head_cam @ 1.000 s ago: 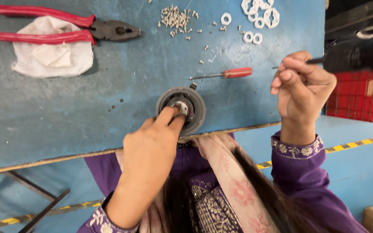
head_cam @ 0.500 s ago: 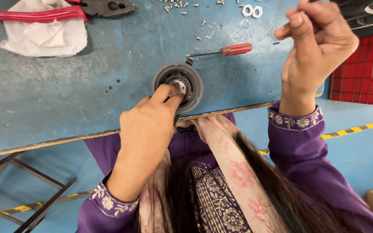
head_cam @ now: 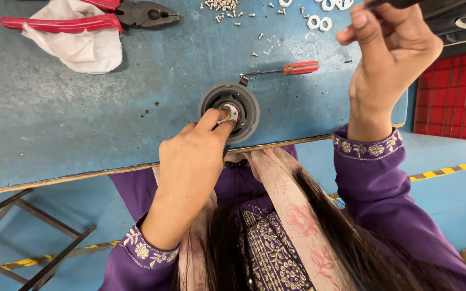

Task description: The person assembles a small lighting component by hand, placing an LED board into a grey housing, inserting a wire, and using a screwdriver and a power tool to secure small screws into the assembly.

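left hand (head_cam: 190, 161) fingertips on round grey part (head_cam: 229, 110), right hand (head_cam: 392, 51) raised

At the top edge of the frame, the red-handled pliers (head_cam: 90, 16) were cut off along one handle, and the white rings (head_cam: 319, 16) and small screws (head_cam: 222, 6) were cropped too. The dark tool (head_cam: 449, 16) at upper right ran out of the frame. The left hand (head_cam: 190, 167) hid the near side of the grey round part (head_cam: 230, 105); the screws were too small to tell apart.

Blue table (head_cam: 82, 124), grey round part (head_cam: 249, 102), red-handled pliers (head_cam: 82, 19), purple embroidered sleeve (head_cam: 373, 161), red crate (head_cam: 449, 97)
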